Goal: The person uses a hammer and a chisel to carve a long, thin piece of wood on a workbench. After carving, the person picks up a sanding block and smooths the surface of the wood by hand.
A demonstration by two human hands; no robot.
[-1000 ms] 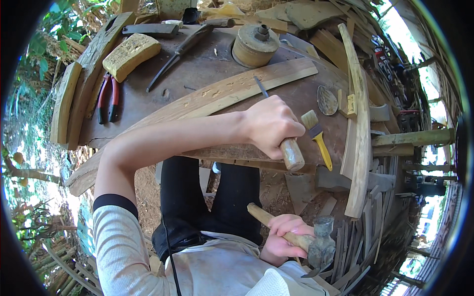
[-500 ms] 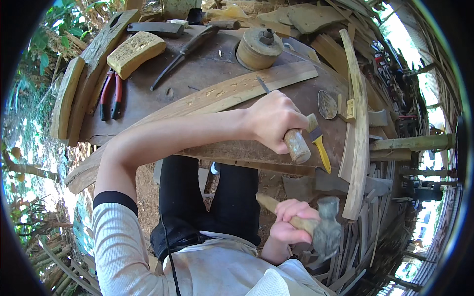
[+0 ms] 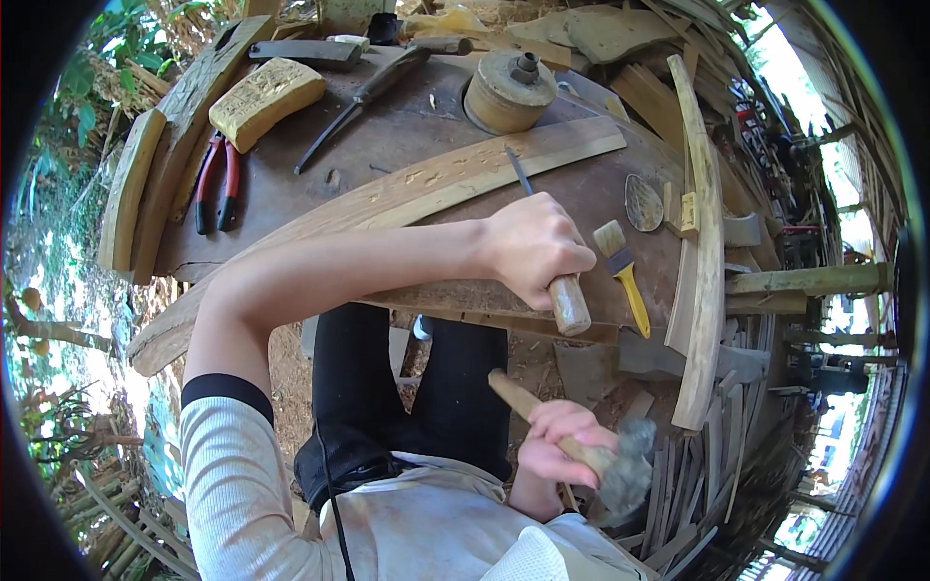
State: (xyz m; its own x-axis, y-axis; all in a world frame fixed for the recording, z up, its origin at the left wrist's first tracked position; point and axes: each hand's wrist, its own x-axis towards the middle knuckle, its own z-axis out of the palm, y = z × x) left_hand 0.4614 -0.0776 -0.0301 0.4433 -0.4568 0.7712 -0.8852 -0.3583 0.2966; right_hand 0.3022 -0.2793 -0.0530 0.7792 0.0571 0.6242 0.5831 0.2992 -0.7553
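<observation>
Open room separates the hammer [image 3: 628, 470] from the workbench edge [image 3: 484, 304].

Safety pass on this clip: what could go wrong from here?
- The metal-headed tool in the right hand could miss the chisel and strike the left hand gripping it.
- Neither hand grips the curved plank; it might shift under the chisel.
- The paintbrush lies near the chisel and might get knocked.
</observation>
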